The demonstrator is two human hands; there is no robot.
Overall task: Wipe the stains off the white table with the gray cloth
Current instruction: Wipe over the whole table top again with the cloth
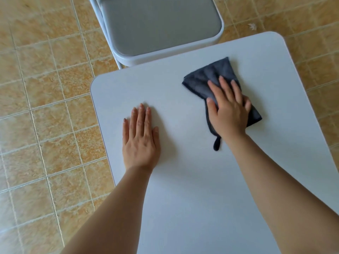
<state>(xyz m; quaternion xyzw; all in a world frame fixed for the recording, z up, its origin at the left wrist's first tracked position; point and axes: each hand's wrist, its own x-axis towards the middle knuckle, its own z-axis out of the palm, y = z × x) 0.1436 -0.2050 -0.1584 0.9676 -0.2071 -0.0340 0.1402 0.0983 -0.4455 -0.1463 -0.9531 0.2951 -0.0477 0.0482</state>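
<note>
The white table (pixel 192 180) is taken as the reference for all positions. It has rounded corners and fills the centre and lower right of the head view.

The right hand (pixel 228 110) lies palm down on the gray cloth (pixel 211 77), toward the table's far right portion. The fingers (pixel 224 88) are spread and laid flat across the fabric; they press it against the table rather than closing round it. The thumb rests along the cloth's left side.

The cloth sits wholly on the tabletop, clear of every edge. It is crumpled, with its wider part fanning out beyond the fingertips toward the table's far edge. A narrow dark hanging loop (pixel 217 143) trails from it on the near side, just beside the right wrist, and lies on the surface.

The left hand (pixel 140 138) rests flat on the bare tabletop near the table's left edge, fingers extended and close together, holding nothing. It is well apart from the cloth.

Stains are not discernible on the surface; glare and soft focus may be hiding faint marks.

A gray-seated folding chair (pixel 159 24) with a pale frame stands at the table's far edge, its seat partly tucked beneath it. A tan tiled floor (pixel 45 88) surrounds the table.
</note>
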